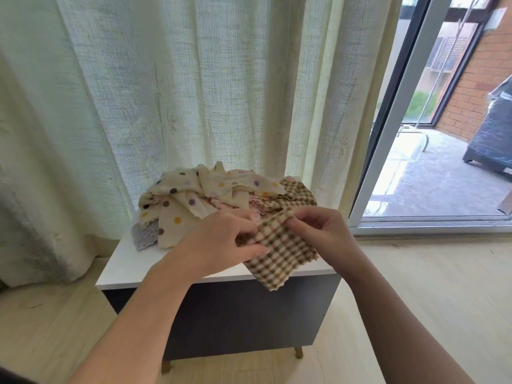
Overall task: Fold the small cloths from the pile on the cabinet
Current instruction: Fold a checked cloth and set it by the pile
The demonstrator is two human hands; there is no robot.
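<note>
Pinching checked cloth (279, 254), left hand (221, 239) and right hand (324, 234) hide its upper edge; pile (191, 195) behind partly covered

the left hand (221, 239) hides part of the checked cloth (279, 253); pile (210, 195) covers the cabinet's (133, 261) back.

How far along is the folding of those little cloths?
Barely begun, it seems: no folded cloth shows on the cabinet. The left hand and right hand pinch a brown checked cloth at the front edge, not yet folded. The crumpled pile of dotted cloths behind it remains.
</note>
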